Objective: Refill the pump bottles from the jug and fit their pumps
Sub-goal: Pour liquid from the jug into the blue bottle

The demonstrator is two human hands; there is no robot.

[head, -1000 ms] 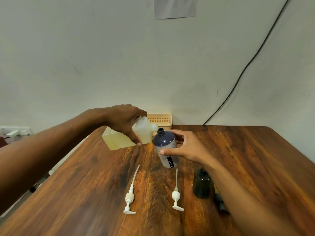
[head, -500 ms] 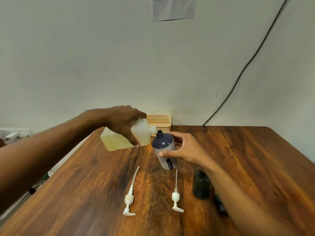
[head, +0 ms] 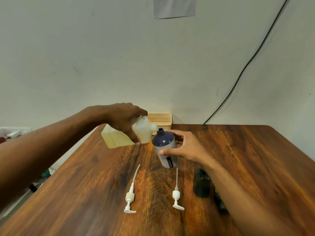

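two white pumps lie flat on the wooden table (head: 247,159) nearest the person, the left pump (head: 130,197) and the right pump (head: 177,195), tubes pointing away. just right of them a dark bottle (head: 202,183) stands uncapped beside the right forearm. further on, the right hand (head: 185,147) wraps round the navy-topped bottle (head: 165,147), tilted with its open neck toward the jug. the left hand (head: 126,120) grips the pale jug (head: 126,137) from above, spout right at the bottle's neck. a beige basket (head: 160,120) sits against the wall.
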